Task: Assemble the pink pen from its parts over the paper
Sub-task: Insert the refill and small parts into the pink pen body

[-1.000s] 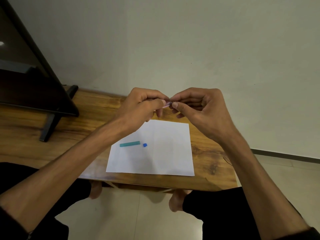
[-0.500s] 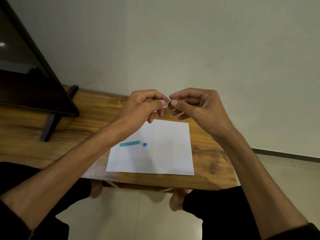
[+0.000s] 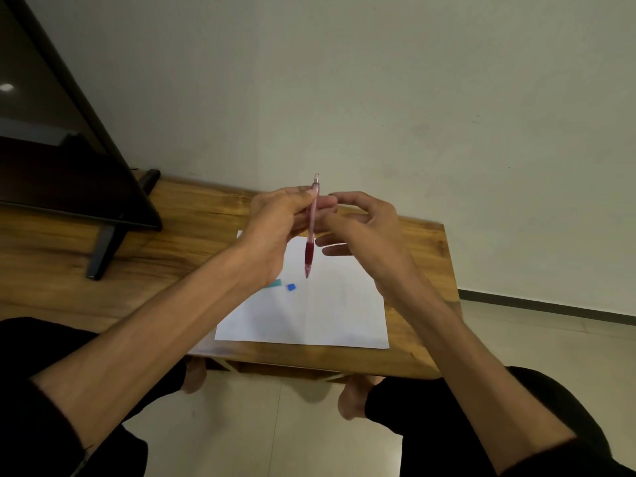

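Observation:
The pink pen [image 3: 310, 242] hangs nearly upright over the white paper [image 3: 330, 311], tip down, with a dark red grip near the tip and a clear button on top. My left hand [image 3: 275, 228] pinches its upper barrel between thumb and fingers. Just to the pen's right, my right hand [image 3: 364, 232] has its fingers spread and curled and holds nothing; it does not touch the pen. A teal strip [image 3: 275, 284], half hidden by my left wrist, and a small blue piece [image 3: 291, 287] lie on the paper.
The paper lies on a wooden table [image 3: 103, 270] against a pale wall. A dark screen on a black stand [image 3: 103, 249] takes up the table's left part. Below the table's front edge are my knees, bare feet and a tiled floor.
Both hands were pinched together on the pen, which lay hidden between the fingers. Now the right hand has let go and opened, and the left hand holds the whole pen upright.

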